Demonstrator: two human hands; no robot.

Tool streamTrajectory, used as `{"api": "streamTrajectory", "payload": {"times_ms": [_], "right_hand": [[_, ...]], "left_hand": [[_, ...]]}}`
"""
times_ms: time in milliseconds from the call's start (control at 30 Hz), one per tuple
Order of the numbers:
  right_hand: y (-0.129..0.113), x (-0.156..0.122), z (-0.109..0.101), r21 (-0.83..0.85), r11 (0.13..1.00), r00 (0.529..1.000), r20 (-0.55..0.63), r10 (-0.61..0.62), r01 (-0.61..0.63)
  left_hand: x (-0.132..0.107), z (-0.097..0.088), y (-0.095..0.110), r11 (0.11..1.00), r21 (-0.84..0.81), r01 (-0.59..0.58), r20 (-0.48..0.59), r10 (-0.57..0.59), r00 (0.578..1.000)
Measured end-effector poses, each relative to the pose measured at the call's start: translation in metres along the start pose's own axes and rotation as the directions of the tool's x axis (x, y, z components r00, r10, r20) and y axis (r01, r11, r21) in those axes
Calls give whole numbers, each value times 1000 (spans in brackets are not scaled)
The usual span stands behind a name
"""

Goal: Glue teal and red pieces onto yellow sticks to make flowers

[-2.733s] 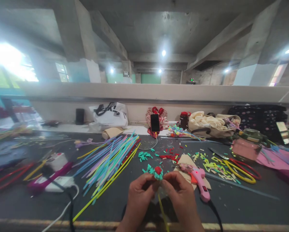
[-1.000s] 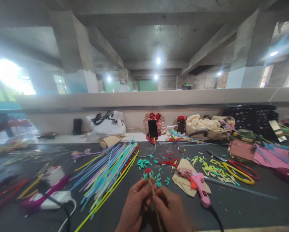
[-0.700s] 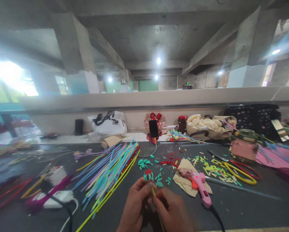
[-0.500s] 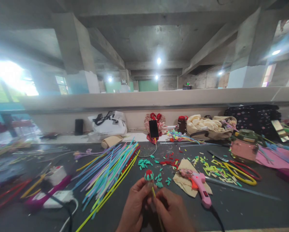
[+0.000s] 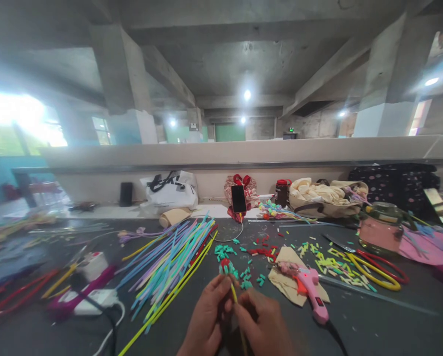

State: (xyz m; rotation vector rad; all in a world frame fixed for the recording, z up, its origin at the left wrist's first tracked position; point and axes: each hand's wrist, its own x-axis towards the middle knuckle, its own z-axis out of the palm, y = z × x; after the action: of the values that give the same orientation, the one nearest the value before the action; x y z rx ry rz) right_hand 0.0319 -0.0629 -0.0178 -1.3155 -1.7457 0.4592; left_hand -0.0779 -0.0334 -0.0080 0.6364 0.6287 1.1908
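Near the bottom middle, my left hand is closed, its thumb and fingers pinching just below a small red and teal head on a yellow pipe cleaner stem. Close beside it, my right hand has its fingertips closed on that same stem, lower down. The stem's lower end runs down between the hands and is partly hidden. Beyond the hands lie short teal pieces and red pieces.
Left lies a bundle of long coloured pipe cleaners, beside a power strip. To the right, a pink glue gun rests on a tan sheet. Farther right are yellow-green pieces, scissors and a jar. A propped phone stands behind.
The view has shifted slightly, so the table things appear a little farther right. The red and teal head has turned a little leftward in my fingers. Both hands keep their hold.
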Motion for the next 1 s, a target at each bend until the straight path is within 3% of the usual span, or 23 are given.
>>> {"api": "streamTrajectory", "payload": {"times_ms": [133, 267, 400, 567, 800, 1000], "right_hand": [[5, -2, 0, -5, 999, 998, -44, -43, 43], [7, -6, -2, -147, 987, 990, -118, -77, 60], [8, -9, -4, -217, 974, 988, -126, -89, 60], [12, -9, -3, -172, 984, 995, -83, -60, 45], [12, -13, -1, -87, 994, 971, -223, -84, 66], [22, -38, -9, 56, 995, 983, -159, 94, -86]], "left_hand": [[-2, 2, 0, 1000, 13, 18, -13, -18, 1000], [-3, 4, -1, 999, -28, 18, -48, -19, 999], [-1, 1, -4, 998, 55, 27, -76, -23, 997], [-2, 1, -5, 994, 85, 64, -20, -62, 998], [-4, 11, -10, 996, 15, 85, 35, -86, 996], [-14, 28, -2, 996, 42, 74, 98, -78, 992]]}}
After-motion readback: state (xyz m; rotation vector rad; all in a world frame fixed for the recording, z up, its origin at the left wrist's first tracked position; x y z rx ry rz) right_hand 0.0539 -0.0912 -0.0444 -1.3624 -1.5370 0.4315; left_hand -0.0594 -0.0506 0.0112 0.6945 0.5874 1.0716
